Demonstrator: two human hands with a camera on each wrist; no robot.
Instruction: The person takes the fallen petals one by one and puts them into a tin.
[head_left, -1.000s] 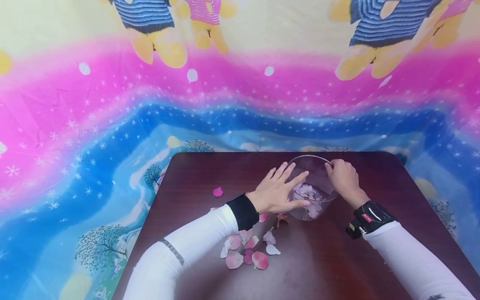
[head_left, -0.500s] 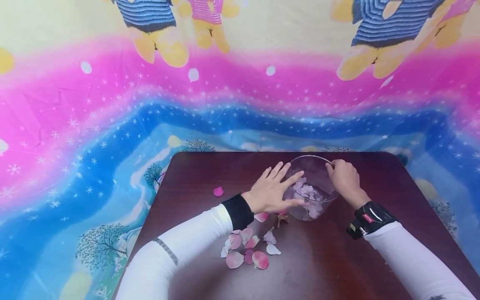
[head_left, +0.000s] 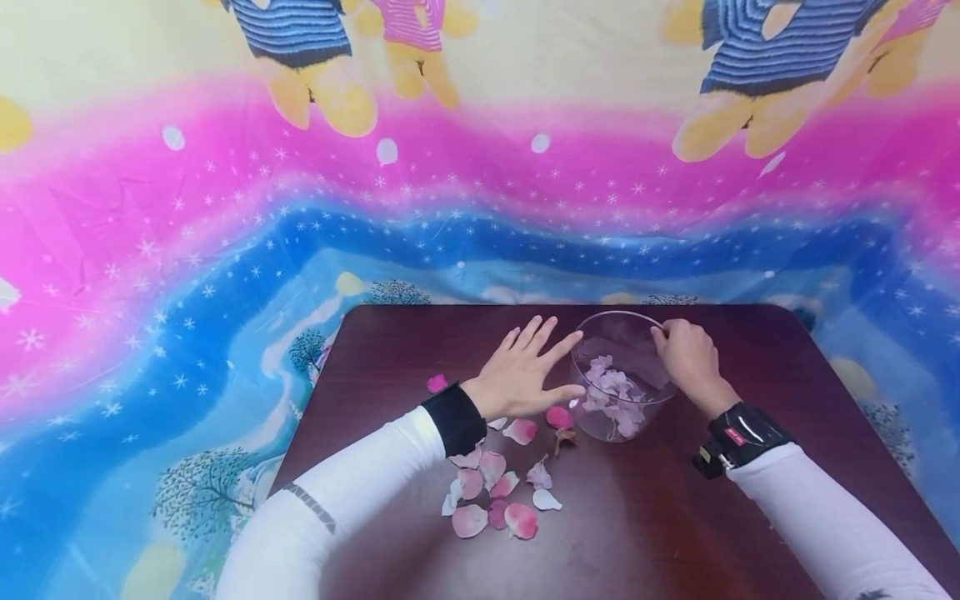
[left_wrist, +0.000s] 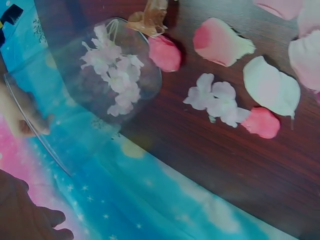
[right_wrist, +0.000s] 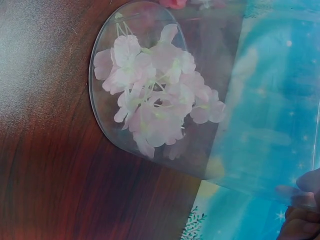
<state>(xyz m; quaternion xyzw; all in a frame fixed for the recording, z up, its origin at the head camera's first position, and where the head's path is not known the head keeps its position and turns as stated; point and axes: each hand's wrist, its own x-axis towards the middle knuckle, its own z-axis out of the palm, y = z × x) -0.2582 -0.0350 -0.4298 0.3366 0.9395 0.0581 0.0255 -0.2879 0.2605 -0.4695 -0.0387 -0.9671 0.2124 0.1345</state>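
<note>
My right hand [head_left: 688, 360] pinches the rim of a clear container [head_left: 636, 354] at its right side, thumb over the edge. Pale pink blossoms [right_wrist: 155, 95] lie at the container's bottom, visible through its wall in both wrist views. My left hand [head_left: 521, 371] is spread with straight fingers, palm down, just left of the container and holding nothing. Below it, a loose pale blossom cluster [left_wrist: 217, 97] shows on the table in the left wrist view. Red-pink petals [left_wrist: 262, 123] and a white petal [left_wrist: 270, 85] lie near that cluster.
Several pink and white petals [head_left: 470, 521] are scattered on the dark wooden table [head_left: 720, 533] in front of the left forearm. A brown dried piece [head_left: 564, 438] sits beside the container's base. Behind the table hangs a patterned cloth [head_left: 480, 192]. A magenta petal [head_left: 437, 383] lies farther left.
My left hand has drawn away to the left from the container's side, uncovering petals near its base. The right hand and the container have stayed in place.
</note>
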